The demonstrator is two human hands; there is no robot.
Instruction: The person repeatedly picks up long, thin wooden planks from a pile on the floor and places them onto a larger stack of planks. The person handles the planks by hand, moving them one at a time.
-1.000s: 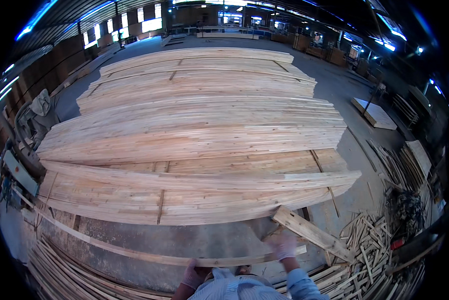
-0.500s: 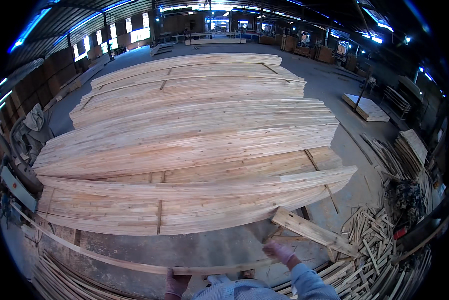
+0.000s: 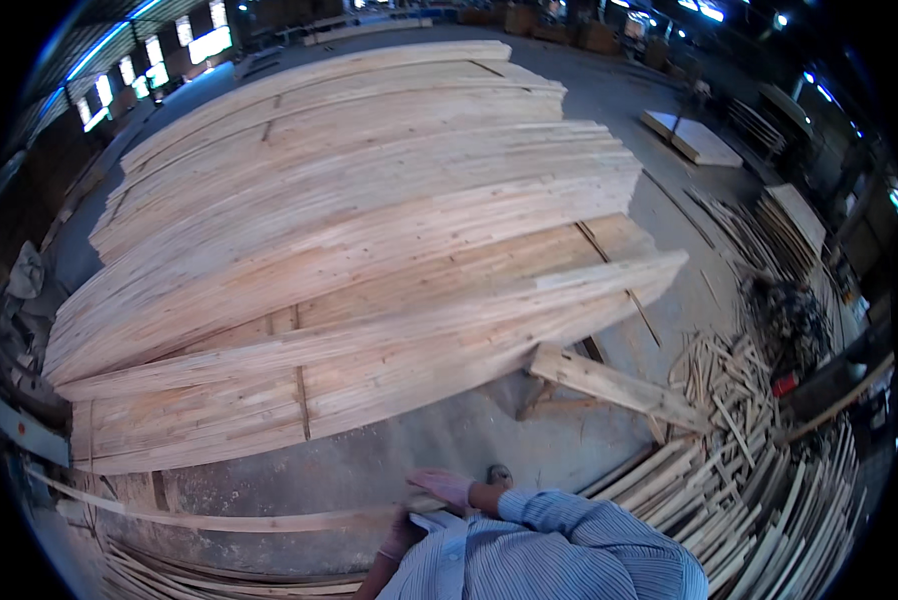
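Head view: right hand [image 3: 441, 487], pink-gloved, closed on the near end of a long thin wood strip [image 3: 229, 521]; left hand [image 3: 401, 540] sits under the same end, grip not discernible. Strip runs leftward, low over the concrete floor [image 3: 449, 440], before the stacked boards [image 3: 349, 250]. Risks: far end dragging or snagging on the loose slat pile [image 3: 209, 580]; a strip this thin held at one end could bow or snap.

The large stack of boards [image 3: 369, 250] lies on the floor [image 3: 449, 450]. In front of the stack, a long thin strip [image 3: 219, 520] runs crosswise, its right end at the right hand [image 3: 439, 488], with the left hand [image 3: 401, 540] just below. Right of the stack's near corner lies a short plank [image 3: 619, 385]; beyond it to the right, a heap of offcuts [image 3: 739, 470]. A flat panel [image 3: 694, 138] lies behind and right of the stack
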